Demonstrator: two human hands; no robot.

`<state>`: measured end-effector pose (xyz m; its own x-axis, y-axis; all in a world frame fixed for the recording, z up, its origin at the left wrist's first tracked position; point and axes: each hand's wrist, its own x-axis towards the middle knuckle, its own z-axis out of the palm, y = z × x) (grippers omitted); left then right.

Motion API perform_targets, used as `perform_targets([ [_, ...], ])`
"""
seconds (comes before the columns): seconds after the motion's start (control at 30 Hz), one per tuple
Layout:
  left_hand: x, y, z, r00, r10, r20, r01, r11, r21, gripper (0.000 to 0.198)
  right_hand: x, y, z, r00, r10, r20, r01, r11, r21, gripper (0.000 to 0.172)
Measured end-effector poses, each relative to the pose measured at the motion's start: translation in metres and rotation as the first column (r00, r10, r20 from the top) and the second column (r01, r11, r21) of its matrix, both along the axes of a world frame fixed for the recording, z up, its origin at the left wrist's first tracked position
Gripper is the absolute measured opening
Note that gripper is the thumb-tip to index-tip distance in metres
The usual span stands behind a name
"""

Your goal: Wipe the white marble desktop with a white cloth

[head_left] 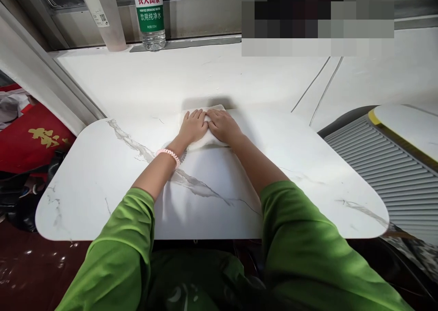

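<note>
A folded white cloth [208,140] lies on the marble-patterned white table [112,188], near the table's far edge by the wall. My left hand [193,126], with a pink coil band at the wrist, rests palm down on the cloth's left part, its fingers laid out forward. Beside it, my right hand [224,126] presses flat on the cloth's right part. The thumbs and fingertips of the two hands nearly meet in the middle. Both palms hide much of the cloth; one corner shows beyond the right fingers.
On the ledge behind the table stand a water bottle [150,19] with a green label and a translucent cup [109,23]. A red bag [37,137] is at the left. To the right is a grey ribbed panel [372,165] beside another white tabletop [410,124].
</note>
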<state>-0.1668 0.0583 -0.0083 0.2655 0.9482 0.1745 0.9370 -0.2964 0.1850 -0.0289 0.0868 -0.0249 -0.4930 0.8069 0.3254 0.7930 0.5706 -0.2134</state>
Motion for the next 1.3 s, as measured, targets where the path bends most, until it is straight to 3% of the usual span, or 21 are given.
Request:
perform_targets([
  [0.13,0.002,-0.017,0.002,1.000,0.013,-0.007,-0.013,1.000,-0.001,0.048,0.001,-0.019,0.002,0.997,-0.047,0.067,0.046,0.999,0.016,0.051],
  [0.23,0.006,-0.042,0.003,0.999,-0.004,-0.035,0.003,1.000,-0.012,0.050,0.009,-0.047,0.004,0.995,-0.025,0.098,0.022,0.999,0.024,0.052],
  [0.37,0.014,-0.094,0.001,0.994,-0.101,-0.035,0.100,0.995,-0.014,0.051,0.028,-0.111,0.003,0.985,-0.007,0.174,-0.002,0.998,0.055,0.053],
  [0.57,0.030,-0.181,0.002,0.947,-0.321,-0.012,0.321,0.947,-0.011,0.054,0.050,-0.224,-0.002,0.987,-0.125,0.106,0.104,0.978,0.183,0.052],
  [0.7,0.039,-0.206,0.005,0.935,-0.354,-0.030,0.352,0.934,-0.056,0.056,0.060,-0.251,-0.002,0.992,-0.098,0.077,0.080,0.976,0.202,0.051],
  [0.83,0.045,-0.182,0.006,0.940,-0.338,-0.057,0.331,0.938,-0.105,0.058,0.068,-0.219,-0.002,0.998,-0.041,0.055,0.033,0.991,0.131,0.052],
  [0.93,0.051,-0.139,0.006,0.957,-0.282,-0.061,0.274,0.955,-0.115,0.057,0.074,-0.167,-0.003,0.999,-0.028,0.029,0.025,0.996,0.082,0.052],
  [1.13,0.056,-0.033,0.001,0.985,-0.172,-0.019,0.170,0.982,-0.080,0.053,0.070,-0.049,-0.004,1.000,-0.023,-0.002,0.023,0.998,0.064,0.049],
  [1.23,0.055,0.005,0.000,0.990,-0.138,0.015,0.139,0.988,-0.066,0.052,0.061,-0.011,-0.004,0.997,-0.069,-0.045,0.071,0.996,0.053,0.047],
  [1.3,0.054,0.018,-0.001,0.993,-0.111,0.030,0.113,0.992,-0.058,0.052,0.056,0.002,-0.005,0.992,-0.107,-0.060,0.110,0.993,0.039,0.046],
])
